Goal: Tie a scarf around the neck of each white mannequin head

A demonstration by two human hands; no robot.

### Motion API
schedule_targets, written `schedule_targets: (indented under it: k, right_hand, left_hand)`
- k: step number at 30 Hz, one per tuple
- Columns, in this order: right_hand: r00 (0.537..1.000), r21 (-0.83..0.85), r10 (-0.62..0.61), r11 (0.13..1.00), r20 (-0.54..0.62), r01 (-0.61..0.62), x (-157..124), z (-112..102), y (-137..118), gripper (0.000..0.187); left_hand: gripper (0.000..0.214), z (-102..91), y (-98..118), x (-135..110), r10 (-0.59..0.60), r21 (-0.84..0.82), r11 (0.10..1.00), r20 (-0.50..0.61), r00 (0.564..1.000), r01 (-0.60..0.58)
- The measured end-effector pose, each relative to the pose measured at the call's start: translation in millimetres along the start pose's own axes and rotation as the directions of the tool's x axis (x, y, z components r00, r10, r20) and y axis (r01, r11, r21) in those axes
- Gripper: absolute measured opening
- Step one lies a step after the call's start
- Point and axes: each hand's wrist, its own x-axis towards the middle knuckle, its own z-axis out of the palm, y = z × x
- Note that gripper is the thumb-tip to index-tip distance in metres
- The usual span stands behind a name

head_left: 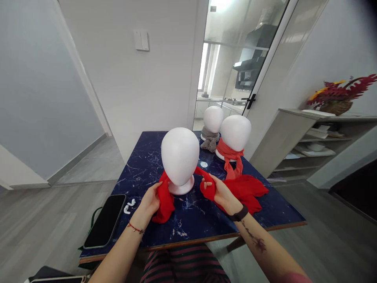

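Observation:
A white foam mannequin head stands upright on the dark blue marbled table. Behind its neck passes a red scarf, whose two ends come forward at either side. My left hand grips the shorter end, left of the neck, where it hangs onto the table. To the right of the neck, my right hand is closed around the other side of the scarf. Its longer end spreads over the tabletop beyond my right wrist. The part of the scarf behind the neck is hidden.
Farther back stand two more white heads, one with a grey scarf, the other with a coral scarf. A black-screened phone lies at the table's left edge. Right of the table is a shelf unit; a glass door is behind.

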Motion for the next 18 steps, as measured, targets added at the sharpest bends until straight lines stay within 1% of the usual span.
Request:
schedule_targets:
  k: [1,3,5,7,8,9,11,13,14,15,16,18]
  right_hand:
    - [0.997,0.042,0.069,0.997,0.021,-0.07,-5.2,-0.5,-0.3,0.019]
    - [0.989,0.044,0.145,0.988,0.034,-0.146,-11.3,-1.0,8.3,0.017]
    - [0.985,-0.004,0.167,0.986,0.034,-0.167,-12.3,-0.2,25.3,0.014]
    - [0.979,-0.069,0.196,0.979,0.061,-0.192,-11.4,2.4,43.7,0.015]
    - [0.975,-0.113,0.205,0.974,0.088,-0.195,-11.4,4.1,51.6,0.016]
    - [0.974,-0.166,0.192,0.971,0.12,-0.171,-12.0,6.0,57.9,0.018]
    - [0.979,-0.285,0.094,0.958,0.182,-0.039,-15.9,9.3,65.7,0.021]
    - [0.973,-0.383,-0.019,0.917,0.23,0.109,-22.3,10.7,67.7,0.027]
    - [0.971,-0.416,-0.037,0.899,0.237,0.136,-25.8,10.6,67.2,0.031]
    - [0.973,-0.433,-0.023,0.893,0.23,0.123,-29.2,10.1,66.0,0.033]
    - [0.976,-0.429,0.013,0.899,0.216,0.083,-32.3,9.5,64.6,0.035]
    - [0.975,-0.349,0.118,0.936,0.188,-0.046,-37.7,8.8,62.2,0.032]
  left_hand:
    - [0.019,-1.1,-1.5,-1.3,-0.034,-0.006,0.999,0.019,0.999,0.034]
    - [0.021,-1.4,-7.5,-1.5,-0.085,-0.007,0.996,0.061,0.995,0.086]
    - [0.024,0.5,-15.2,0.7,-0.127,0.005,0.992,0.119,0.985,0.128]
    - [0.024,3.1,-21.9,4.2,-0.163,0.026,0.987,0.172,0.972,0.161]
    - [0.024,4.2,-24.4,6.0,-0.179,0.037,0.984,0.187,0.966,0.175]
    - [0.023,5.1,-26.3,7.7,-0.189,0.049,0.982,0.191,0.963,0.183]
    - [0.021,6.1,-28.9,10.0,-0.199,0.076,0.979,0.194,0.961,0.188]
    - [0.02,6.4,-30.9,11.0,-0.214,0.108,0.975,0.203,0.956,0.195]
    - [0.02,6.6,-32.1,11.0,-0.22,0.122,0.973,0.208,0.953,0.198]
    - [0.02,6.9,-33.4,10.9,-0.221,0.132,0.972,0.21,0.952,0.196]
    - [0.02,7.3,-35.1,10.8,-0.206,0.131,0.975,0.207,0.956,0.182]
    - [0.02,8.2,-39.3,11.2,-0.156,0.088,0.986,0.195,0.968,0.141]
